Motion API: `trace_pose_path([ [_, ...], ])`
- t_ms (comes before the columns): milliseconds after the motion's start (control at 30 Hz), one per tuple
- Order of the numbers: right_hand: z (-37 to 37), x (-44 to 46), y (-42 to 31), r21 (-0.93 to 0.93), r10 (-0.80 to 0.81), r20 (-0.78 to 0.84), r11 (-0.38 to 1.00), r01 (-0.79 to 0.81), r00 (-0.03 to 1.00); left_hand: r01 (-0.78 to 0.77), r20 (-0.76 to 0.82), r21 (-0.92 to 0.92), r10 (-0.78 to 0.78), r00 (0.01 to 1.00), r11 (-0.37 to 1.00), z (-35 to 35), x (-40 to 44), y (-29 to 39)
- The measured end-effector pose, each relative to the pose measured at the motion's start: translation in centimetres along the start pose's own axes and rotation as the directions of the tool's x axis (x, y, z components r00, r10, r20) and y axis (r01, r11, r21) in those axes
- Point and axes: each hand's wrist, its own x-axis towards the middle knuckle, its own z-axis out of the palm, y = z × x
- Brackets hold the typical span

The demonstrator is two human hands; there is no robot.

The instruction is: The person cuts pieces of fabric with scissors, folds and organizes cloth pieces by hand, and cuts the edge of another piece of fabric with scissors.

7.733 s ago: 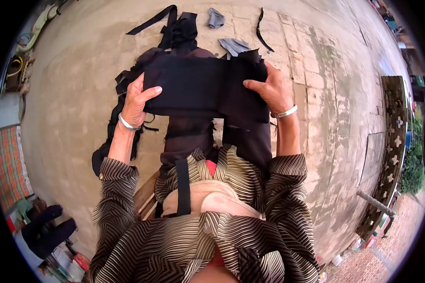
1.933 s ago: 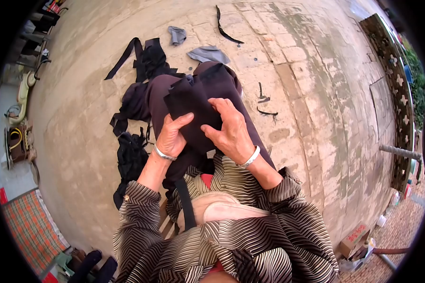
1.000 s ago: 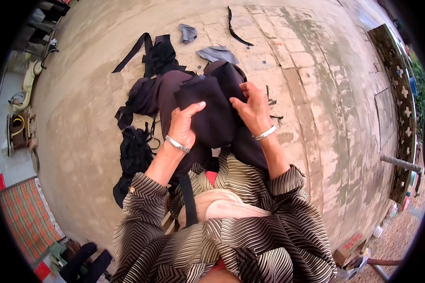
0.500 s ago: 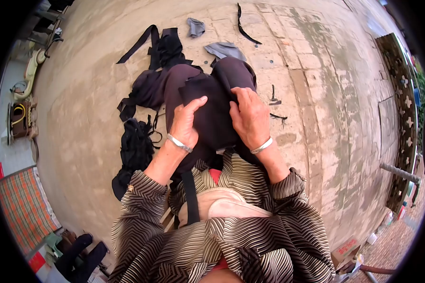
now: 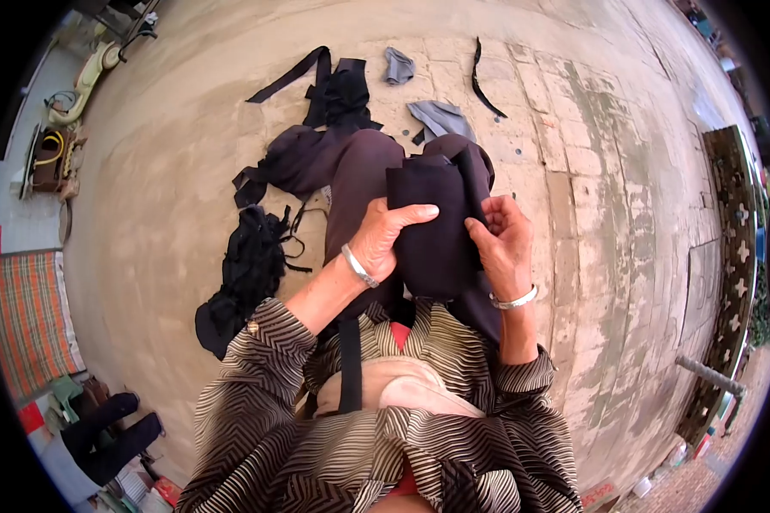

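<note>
A piece of black cloth [image 5: 434, 227], folded into a rough rectangle, lies over my knees. My left hand [image 5: 388, 235] holds its left side, with the thumb on top and the fingers underneath. At the right edge, my right hand [image 5: 505, 242] pinches the cloth between thumb and bent fingers. A narrow flap of the cloth stands up along that edge. Dark trousers [image 5: 359, 167] cover my legs beneath it.
On the ground [image 5: 162, 214] to the left lies a crumpled black cloth heap [image 5: 252, 261]. Ahead are black cloth pieces [image 5: 344, 94], two grey scraps [image 5: 441, 120] and a thin black strip [image 5: 481, 81]. Dark-clothed legs [image 5: 107, 432] show at the lower left.
The wide cloth held stretched earlier is now folded smaller on my knees. My right hand has moved from over the cloth to its right edge, and the view has turned.
</note>
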Motion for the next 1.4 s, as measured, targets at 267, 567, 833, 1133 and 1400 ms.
trace_pose_path([
  [267, 0.2, -0.8, -0.1, -0.680, -0.548, 0.135, 0.555, 0.480, 0.825, -0.029, -0.149, -0.146, 0.007, 0.989, 0.989, 1.2, 0.7, -2.2],
  [567, 1.4, -2.5, -0.5, -0.494, -0.436, 0.226, 0.720, 0.488, 0.871, -0.014, -0.115, -0.017, 0.012, 0.993, 1.000, 0.4, -0.8, -1.8],
  [833, 0.9, -2.7, -0.4, -0.275, -0.308, 0.150, 0.900, 0.339, 0.939, -0.049, -0.041, 0.022, 0.050, 0.998, 0.999, 0.4, -0.1, -2.4],
  [1133, -0.1, -2.5, -0.1, -0.261, -0.228, 0.000, 0.940, 0.220, 0.974, -0.070, -0.022, 0.067, 0.072, 0.997, 0.995, -0.1, 0.7, -2.9],
  [1400, 0.4, -0.3, -0.1, 0.287, 0.182, 0.451, 0.897, -0.335, 0.874, -0.062, 0.055, -0.072, 0.066, 0.996, 0.996, -1.4, 0.3, -0.7],
])
